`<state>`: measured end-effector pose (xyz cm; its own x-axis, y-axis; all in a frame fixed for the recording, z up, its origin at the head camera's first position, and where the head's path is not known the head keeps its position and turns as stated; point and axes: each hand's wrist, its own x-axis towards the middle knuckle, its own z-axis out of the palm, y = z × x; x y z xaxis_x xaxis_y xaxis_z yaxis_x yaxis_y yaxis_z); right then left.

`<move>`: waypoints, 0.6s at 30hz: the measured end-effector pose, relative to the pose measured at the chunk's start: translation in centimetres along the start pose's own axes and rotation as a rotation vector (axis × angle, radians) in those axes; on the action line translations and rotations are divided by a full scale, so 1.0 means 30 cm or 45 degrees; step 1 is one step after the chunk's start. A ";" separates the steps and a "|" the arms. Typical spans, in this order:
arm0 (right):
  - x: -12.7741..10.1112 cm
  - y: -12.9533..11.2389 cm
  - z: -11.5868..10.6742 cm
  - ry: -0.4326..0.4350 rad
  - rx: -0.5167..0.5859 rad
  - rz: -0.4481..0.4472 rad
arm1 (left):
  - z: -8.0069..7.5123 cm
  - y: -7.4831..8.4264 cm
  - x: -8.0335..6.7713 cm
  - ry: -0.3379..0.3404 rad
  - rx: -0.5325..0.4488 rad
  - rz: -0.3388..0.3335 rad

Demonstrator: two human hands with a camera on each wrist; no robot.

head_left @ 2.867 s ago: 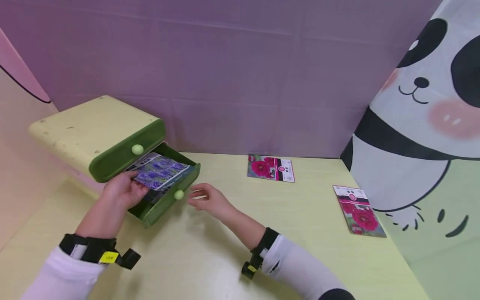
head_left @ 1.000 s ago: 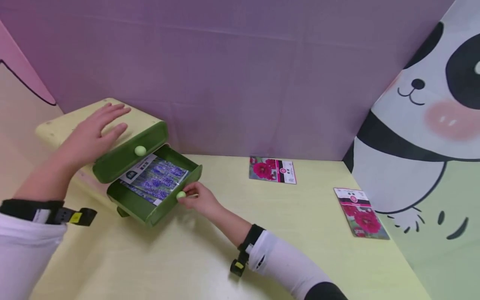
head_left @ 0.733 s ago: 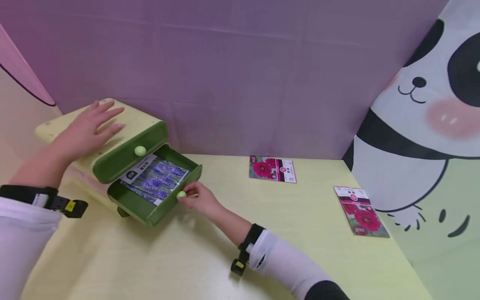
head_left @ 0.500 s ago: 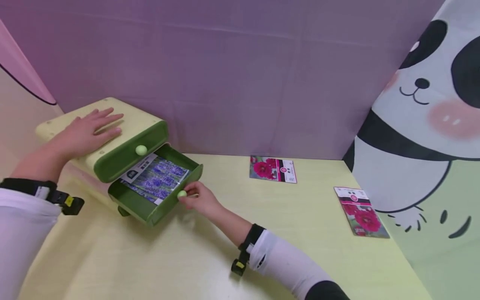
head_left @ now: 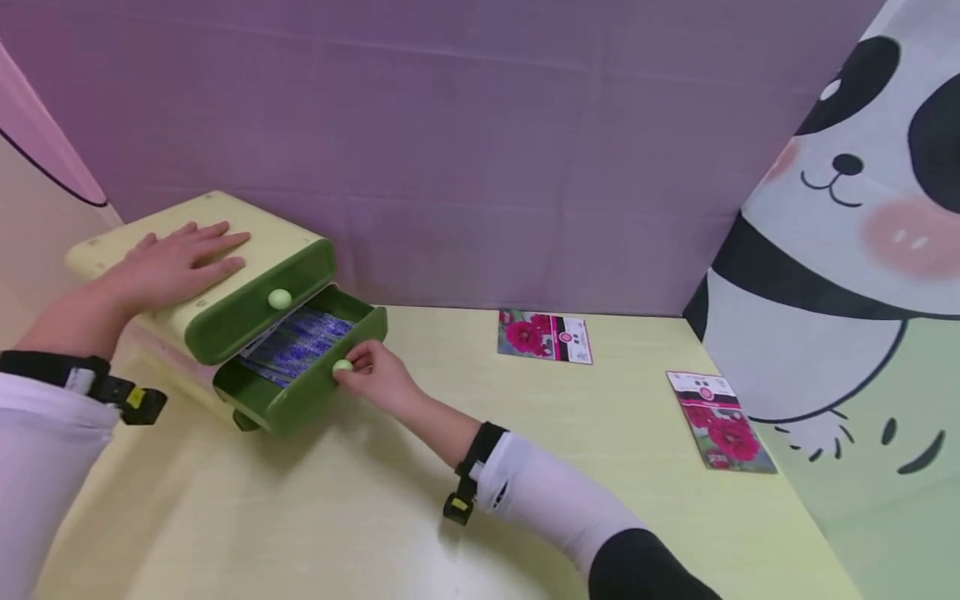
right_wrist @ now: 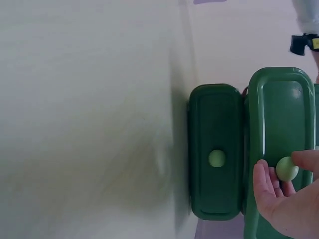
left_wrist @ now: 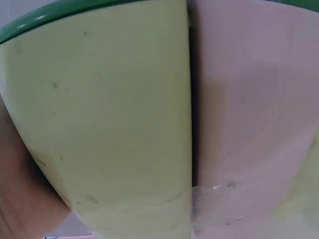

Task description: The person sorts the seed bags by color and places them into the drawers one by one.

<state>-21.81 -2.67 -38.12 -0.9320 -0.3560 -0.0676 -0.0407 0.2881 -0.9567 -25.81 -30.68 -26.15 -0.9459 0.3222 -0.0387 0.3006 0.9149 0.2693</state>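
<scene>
Pressing flat on the pale yellow top of the small drawer cabinet, the left hand lies with straight, slightly spread fingers, which steadies the box well. To its right the lower drawer stands partly out beneath the shut upper one, with purple flower seed packets lying inside. The right hand pinches the drawer's pale knob between thumb and fingertips; a straight, level push along the runners would probably suit best, packets kept flat. Farther right, two red flower packets lie on the table; their printing is too small to read.
</scene>
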 end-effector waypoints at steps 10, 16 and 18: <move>0.133 -0.019 0.092 0.113 -0.015 0.033 | 0.002 0.034 0.018 0.002 -0.008 0.008; 0.182 -0.047 0.129 0.135 -0.024 0.028 | -0.004 0.039 0.022 0.024 0.005 0.007; 0.190 -0.056 0.139 0.145 -0.055 0.042 | -0.004 0.041 0.021 0.031 0.008 0.009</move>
<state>-25.56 -8.90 -38.07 -0.9679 -0.2430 -0.0636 -0.0227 0.3366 -0.9414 -26.06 -29.38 -25.74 -0.9465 0.3224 -0.0136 0.3077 0.9144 0.2632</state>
